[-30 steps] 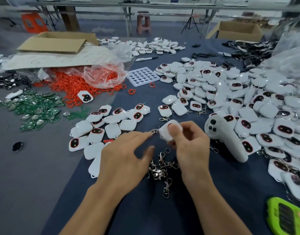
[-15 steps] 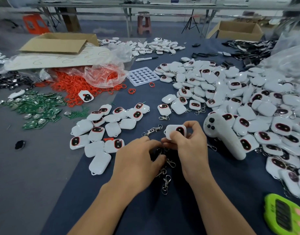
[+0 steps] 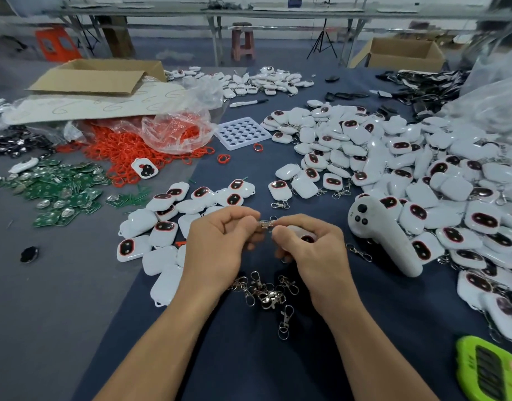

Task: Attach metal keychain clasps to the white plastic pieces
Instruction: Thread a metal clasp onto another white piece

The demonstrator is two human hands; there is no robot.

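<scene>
My left hand (image 3: 220,244) pinches a metal keychain clasp (image 3: 266,223) between thumb and fingers. My right hand (image 3: 312,250) curls round a white plastic piece (image 3: 304,234) with a dark red-rimmed window, mostly hidden in the palm. The clasp meets the piece between the two hands, above the dark blue cloth. A small heap of loose clasps (image 3: 266,293) lies on the cloth just below my wrists. Several white pieces without clasps (image 3: 162,227) lie to the left of my hands. A large pile of white pieces (image 3: 422,180) fills the right side.
A white handheld controller (image 3: 385,235) lies right of my right hand. Red rings (image 3: 127,149) spill from a plastic bag, green circuit boards (image 3: 58,192) lie at the left, a white tray with holes (image 3: 241,133) stands behind. A green device (image 3: 492,371) sits at bottom right.
My left hand picked up a clasp from the cloth and brought it to the white piece. My right hand turned the piece and closed round it, so less of it shows.
</scene>
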